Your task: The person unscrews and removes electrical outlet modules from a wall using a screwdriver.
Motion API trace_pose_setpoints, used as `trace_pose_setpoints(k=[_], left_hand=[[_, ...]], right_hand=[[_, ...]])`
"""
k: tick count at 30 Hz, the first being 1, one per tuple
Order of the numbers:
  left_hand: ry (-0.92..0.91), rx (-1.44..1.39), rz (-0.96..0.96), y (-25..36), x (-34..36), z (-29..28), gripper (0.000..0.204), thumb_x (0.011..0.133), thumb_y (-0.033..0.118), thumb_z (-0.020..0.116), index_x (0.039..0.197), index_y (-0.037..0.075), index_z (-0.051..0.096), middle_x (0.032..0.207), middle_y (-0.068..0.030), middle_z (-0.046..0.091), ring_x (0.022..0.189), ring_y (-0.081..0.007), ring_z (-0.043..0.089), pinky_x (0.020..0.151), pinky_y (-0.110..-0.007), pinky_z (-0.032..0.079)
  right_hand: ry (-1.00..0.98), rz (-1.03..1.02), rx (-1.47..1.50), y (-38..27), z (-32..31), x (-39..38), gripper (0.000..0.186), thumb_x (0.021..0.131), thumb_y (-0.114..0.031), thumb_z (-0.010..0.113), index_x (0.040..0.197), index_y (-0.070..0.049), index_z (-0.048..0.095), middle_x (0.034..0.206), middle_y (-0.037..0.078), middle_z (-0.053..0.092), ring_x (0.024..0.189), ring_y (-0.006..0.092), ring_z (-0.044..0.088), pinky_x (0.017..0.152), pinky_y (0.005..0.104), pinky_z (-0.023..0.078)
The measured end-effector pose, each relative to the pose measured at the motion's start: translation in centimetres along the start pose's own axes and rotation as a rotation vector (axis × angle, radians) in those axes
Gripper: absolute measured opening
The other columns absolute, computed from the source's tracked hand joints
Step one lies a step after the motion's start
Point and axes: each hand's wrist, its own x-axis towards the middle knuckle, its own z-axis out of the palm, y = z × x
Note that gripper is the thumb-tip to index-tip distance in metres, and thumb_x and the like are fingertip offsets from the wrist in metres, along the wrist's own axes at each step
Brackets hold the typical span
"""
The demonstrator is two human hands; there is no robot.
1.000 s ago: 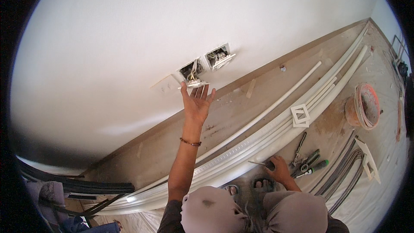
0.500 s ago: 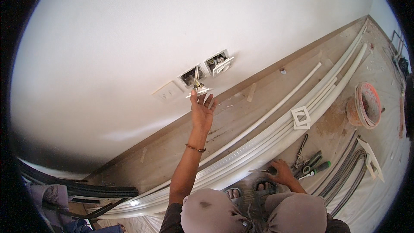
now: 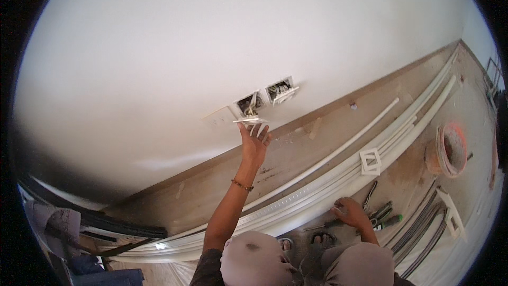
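My left hand (image 3: pixel 254 143) reaches up to the wall and holds a white wall socket (image 3: pixel 251 120) from below, fingertips at its edge. Wires run from the back of this socket into an open wall box (image 3: pixel 249 104). Beside it, a second white socket (image 3: pixel 286 95) hangs tilted out of another box. A white cover plate (image 3: pixel 220 118) is flush on the wall to the left. Low by my knee, my right hand (image 3: pixel 351 213) hovers with fingers apart and nothing visible in it. A screwdriver (image 3: pixel 333 223) lies on the floor just left of that hand.
Long white pipes (image 3: pixel 328 180) run along the floor below the wall. Two white frames (image 3: pixel 370 161) rest on them. Several hand tools (image 3: pixel 383 214), dark flexible conduits (image 3: pixel 420 233), another white frame (image 3: pixel 451 214) and an orange bucket (image 3: pixel 447 151) are at right. Black tubes (image 3: pixel 121 228) lie at left.
My right hand has let go of the screwdriver, which now lies on the floor. My left hand stays at the socket. The view has shifted slightly.
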Motion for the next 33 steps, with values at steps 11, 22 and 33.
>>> trace_pose_setpoints(k=[11,22,33], left_hand=[[-1.139,1.106,-0.285,-0.5,-9.2,12.6,0.054,0.095,0.048,0.058,0.122,0.001,0.056,0.114,-0.0134,0.062,0.086,-0.0248,0.067,0.076,-0.039,0.055],[-1.848,1.852,-0.466,-10.1,-15.9,9.6,0.051,0.097,0.046,0.054,0.114,-0.002,0.064,0.11,-0.0152,0.069,0.1,-0.0282,0.068,0.082,-0.043,0.057],[-1.788,1.847,-0.508,-12.0,-15.2,10.0,0.053,0.097,0.041,0.053,0.135,0.005,0.054,0.128,-0.0157,0.063,0.106,-0.0285,0.068,0.086,-0.041,0.056]], right_hand=[[-0.035,-1.08,0.227,-28.9,-27.3,-9.9,0.034,0.083,-0.025,0.072,0.108,-0.002,0.066,0.089,0.011,0.069,0.081,0.0232,0.066,0.072,0.037,0.053],[-1.205,-1.596,-0.053,-38.1,-28.8,-7.3,0.032,0.082,-0.016,0.073,0.107,0.001,0.064,0.089,0.014,0.069,0.08,0.0278,0.066,0.071,0.0379,0.054],[-1.611,-1.699,-0.001,-41.2,-28.8,-5.5,0.031,0.081,-0.007,0.073,0.107,0.004,0.062,0.089,0.016,0.07,0.079,0.0325,0.067,0.071,0.0388,0.056]])
